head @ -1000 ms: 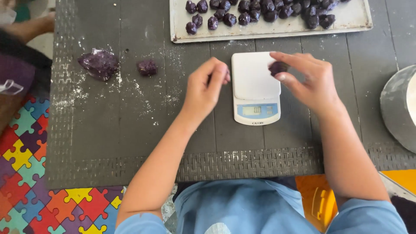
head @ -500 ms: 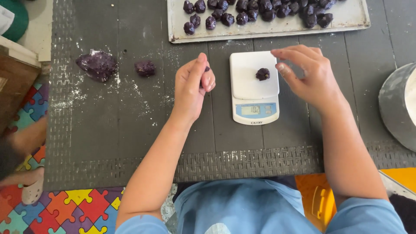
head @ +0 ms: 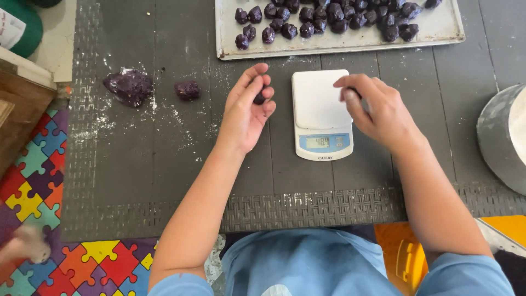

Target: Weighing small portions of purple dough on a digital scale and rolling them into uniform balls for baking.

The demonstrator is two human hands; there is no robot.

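My left hand (head: 245,112) hovers palm-up just left of a small white kitchen scale (head: 316,101), with a small piece of dark purple dough (head: 259,98) pinched between thumb and fingertips. At the scale's right edge, my right hand (head: 381,112) has its fingers curled around a small dough ball (head: 353,92) that is mostly hidden. The scale's plate is bare and its display is lit.
A metal tray (head: 339,49) with several purple dough balls lies at the far edge. A big dough lump (head: 130,86) and a smaller piece (head: 188,90) sit at the left on the floured dark mat. A round metal pan (head: 501,137) is at right. A puzzle floor mat (head: 44,186) lies lower left.
The dough ball that lay on the scale half a second ago is gone from the plate, and my right hand has closed over it. My left hand has turned palm-up.
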